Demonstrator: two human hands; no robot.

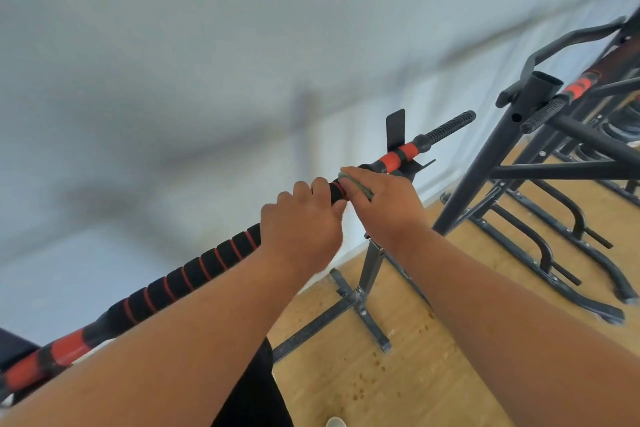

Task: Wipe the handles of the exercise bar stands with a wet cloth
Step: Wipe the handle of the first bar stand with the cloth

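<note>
Left hand (301, 222) curled around the foam bar (194, 274); right hand (384, 204) just beside it, pressing a green cloth (360, 185) onto the bar near the stand (372, 260).

Black bar (194, 276) with red rings, grey-green cloth (360, 187), yellowish wooden floor (450, 357)

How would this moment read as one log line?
left hand: grips foam bar | right hand: presses cloth on bar | stage: wiping

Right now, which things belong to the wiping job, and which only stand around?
In the job:
left hand gripping the black foam bar with red rings
right hand holding the grey-green cloth

Standing around:
black metal rack
grey steel support stand
</note>
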